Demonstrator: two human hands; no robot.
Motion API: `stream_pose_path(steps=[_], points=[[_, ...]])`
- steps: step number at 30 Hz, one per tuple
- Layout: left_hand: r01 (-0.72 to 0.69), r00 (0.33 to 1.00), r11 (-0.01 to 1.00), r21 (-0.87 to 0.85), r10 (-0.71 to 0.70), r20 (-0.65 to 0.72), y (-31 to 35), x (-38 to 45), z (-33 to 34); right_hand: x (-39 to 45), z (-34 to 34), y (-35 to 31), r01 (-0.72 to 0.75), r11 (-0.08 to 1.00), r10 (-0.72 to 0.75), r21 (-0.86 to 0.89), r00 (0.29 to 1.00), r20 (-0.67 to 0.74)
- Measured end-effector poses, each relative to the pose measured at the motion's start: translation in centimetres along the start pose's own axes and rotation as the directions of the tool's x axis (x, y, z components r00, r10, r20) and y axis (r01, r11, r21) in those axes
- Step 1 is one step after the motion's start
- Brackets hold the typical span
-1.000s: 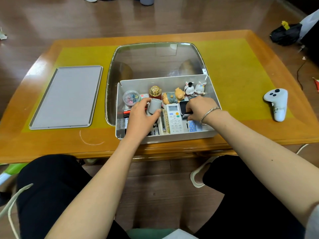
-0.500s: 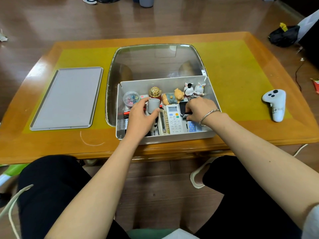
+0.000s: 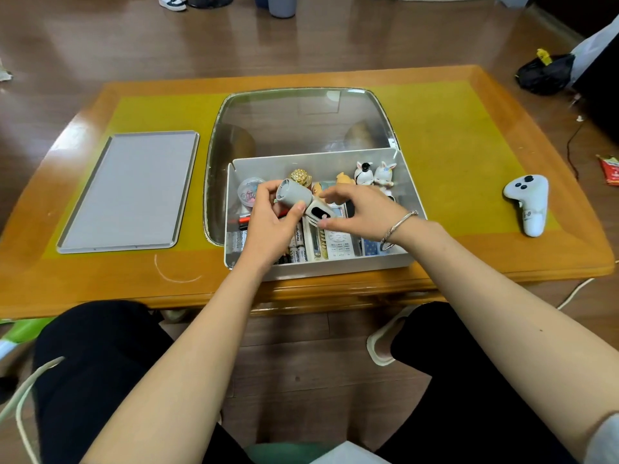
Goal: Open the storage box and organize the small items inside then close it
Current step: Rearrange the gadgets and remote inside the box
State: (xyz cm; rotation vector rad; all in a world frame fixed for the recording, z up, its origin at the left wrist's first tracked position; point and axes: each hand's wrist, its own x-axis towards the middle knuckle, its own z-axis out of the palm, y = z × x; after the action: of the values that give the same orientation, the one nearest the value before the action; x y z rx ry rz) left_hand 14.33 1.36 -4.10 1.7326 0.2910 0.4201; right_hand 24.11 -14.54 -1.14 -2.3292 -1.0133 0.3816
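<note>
A grey gadget (image 3: 301, 202) is held above the open box (image 3: 338, 267), which stands at the near edge of the tabletop (image 3: 452, 128). The gadget's round grey head is gripped by the left hand (image 3: 273, 222), thumb curled over it; its white end with a dark window is pinched by the fingers (image 3: 330, 223) of the right hand (image 3: 360, 212). What the gadget is cannot be made out. Much of the box's contents is hidden under the hands; batteries (image 3: 298, 249), a remote (image 3: 338, 241), a gold ornament (image 3: 300, 176), a clear pot (image 3: 248, 195) and two rabbit figures (image 3: 374, 174) show only in part. The lid (image 3: 130, 192) lies flat at left, well apart from the box. A white controller (image 3: 529, 204) lies at right. A glass panel (image 3: 301, 122) is set into the tabletop beyond the box.
</note>
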Motion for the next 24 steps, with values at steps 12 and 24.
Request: stream_pose_path(steps=[12,24], points=[[0.130,0.981,0.972,-0.194,-0.097,0.170,-0.1,0.5,-0.3,-0.3,0.7,1.0,0.078,0.995,-0.062,0.066,0.975,-0.212],[0.197,0.961,0.979,-0.051,-0.182,0.207,-0.1,0.6,0.0,-1.5,-0.4,1.5,-0.117,0.889,0.151,0.442,0.988,-0.041]])
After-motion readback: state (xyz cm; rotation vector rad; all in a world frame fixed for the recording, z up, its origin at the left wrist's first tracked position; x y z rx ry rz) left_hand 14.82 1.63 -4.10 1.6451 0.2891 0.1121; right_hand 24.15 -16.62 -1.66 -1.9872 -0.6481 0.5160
